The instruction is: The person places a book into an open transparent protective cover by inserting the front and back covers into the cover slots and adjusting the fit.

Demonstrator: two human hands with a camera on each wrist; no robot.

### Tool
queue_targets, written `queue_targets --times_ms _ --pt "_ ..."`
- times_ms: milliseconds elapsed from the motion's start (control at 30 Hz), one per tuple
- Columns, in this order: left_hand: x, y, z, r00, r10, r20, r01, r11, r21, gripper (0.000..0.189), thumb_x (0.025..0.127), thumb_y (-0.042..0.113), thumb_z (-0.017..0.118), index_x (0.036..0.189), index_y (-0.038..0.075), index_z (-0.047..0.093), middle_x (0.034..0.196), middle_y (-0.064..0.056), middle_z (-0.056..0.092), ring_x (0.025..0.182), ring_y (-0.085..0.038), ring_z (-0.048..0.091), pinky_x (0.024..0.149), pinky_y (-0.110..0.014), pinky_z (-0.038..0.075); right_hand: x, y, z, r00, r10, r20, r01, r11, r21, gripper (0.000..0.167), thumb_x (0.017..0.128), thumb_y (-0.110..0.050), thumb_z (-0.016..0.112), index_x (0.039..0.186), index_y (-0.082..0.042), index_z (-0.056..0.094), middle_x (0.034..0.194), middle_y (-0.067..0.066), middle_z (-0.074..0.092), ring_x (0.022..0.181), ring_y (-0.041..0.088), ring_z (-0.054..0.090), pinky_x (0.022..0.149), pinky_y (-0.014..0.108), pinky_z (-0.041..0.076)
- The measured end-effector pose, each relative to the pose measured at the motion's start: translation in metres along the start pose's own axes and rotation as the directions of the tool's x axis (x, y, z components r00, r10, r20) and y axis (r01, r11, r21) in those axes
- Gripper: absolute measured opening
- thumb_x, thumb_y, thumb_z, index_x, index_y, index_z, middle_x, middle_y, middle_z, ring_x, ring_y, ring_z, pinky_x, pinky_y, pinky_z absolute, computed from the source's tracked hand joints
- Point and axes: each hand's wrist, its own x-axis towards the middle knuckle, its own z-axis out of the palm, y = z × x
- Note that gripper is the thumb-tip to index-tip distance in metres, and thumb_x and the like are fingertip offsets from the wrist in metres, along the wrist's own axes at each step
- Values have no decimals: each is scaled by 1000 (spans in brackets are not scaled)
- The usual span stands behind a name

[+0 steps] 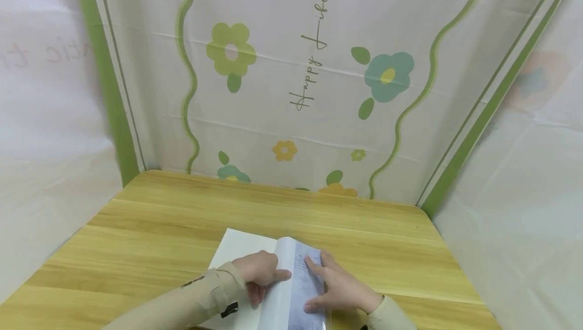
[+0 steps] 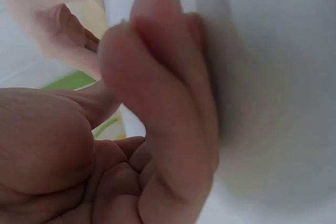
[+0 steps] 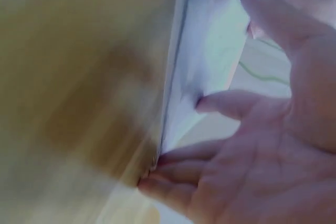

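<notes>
A book (image 1: 243,244) lies open on the wooden table, a plain white page on its left. Beside that page a white strip (image 1: 279,289) bulges up along the fold. To the right is a bluish-purple page (image 1: 300,294) with small print. My left hand (image 1: 260,269) has its thumb on the white strip and its other fingers curled over the left page; in the left wrist view the curled fingers (image 2: 173,93) show nothing between them and the palm. My right hand (image 1: 341,284) presses the purple page with spread fingers, some at the book's outer edge (image 3: 170,77).
The wooden table (image 1: 182,218) reaches back to a white curtain (image 1: 282,67) with flowers and lettering. More curtains hang at left (image 1: 45,142) and right (image 1: 514,193), close to the table's sides.
</notes>
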Motion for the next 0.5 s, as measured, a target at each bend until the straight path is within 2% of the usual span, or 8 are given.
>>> queue_targets --times_ms 100,167,367,500 --pt "0 -2 1 1000 5 5 -5 1000 -25 48 97 43 60 80 -2 56 43 -11 57 35 -20 58 38 -29 52 -5 5 -6 999 5 51 -8 998 56 104 74 -48 82 153 -3 30 151 42 8 139 54 13 107 65 26" --pt "1 -3 1 1000 11 6 -10 999 -34 48 97 43 60 79 -2 56 44 -11 57 34 -19 57 38 -29 52 -7 8 -7 998 13 54 -16 998 67 106 73 -47 83 153 -2 29 153 39 9 140 52 13 108 64 25" --pt "0 -4 0 1000 11 7 -11 1000 -22 50 97 44 60 74 0 55 43 -11 57 35 -20 58 39 -30 52 -9 13 -1 999 44 -3 -44 999 20 121 65 -57 82 149 10 27 156 32 16 143 45 16 110 59 23" --pt "0 -4 1 1000 20 2 -20 1000 -7 51 97 44 59 70 1 54 43 -10 56 35 -20 59 40 -30 53 -7 15 2 999 42 -28 -43 999 -20 121 63 -60 81 147 12 30 155 31 19 141 45 21 110 58 27"
